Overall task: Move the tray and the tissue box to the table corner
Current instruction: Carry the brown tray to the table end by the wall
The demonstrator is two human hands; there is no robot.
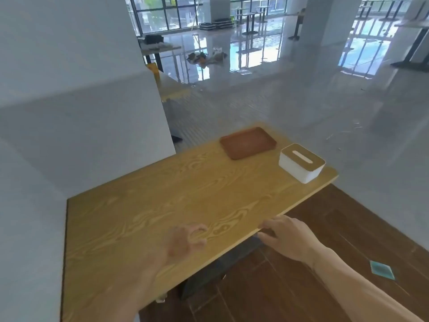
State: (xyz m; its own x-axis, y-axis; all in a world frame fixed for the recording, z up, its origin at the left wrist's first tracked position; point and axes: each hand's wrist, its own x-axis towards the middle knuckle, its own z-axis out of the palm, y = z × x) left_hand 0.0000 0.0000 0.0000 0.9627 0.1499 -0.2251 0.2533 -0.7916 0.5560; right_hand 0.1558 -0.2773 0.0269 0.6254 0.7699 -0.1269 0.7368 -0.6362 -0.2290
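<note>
left hand (183, 242) fingers loosely curled, empty | right hand (286, 238) grips table (139, 205) edge | tray (248, 142), tissue box (301, 162) at 1 o'clock, likely placed | next: probably withdraw

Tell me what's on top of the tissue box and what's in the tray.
The tissue box has a wooden lid with a slot; no tissue sticks out, and its inside is hidden. The brown tray beside it holds nothing. Both sit on the table.
</note>
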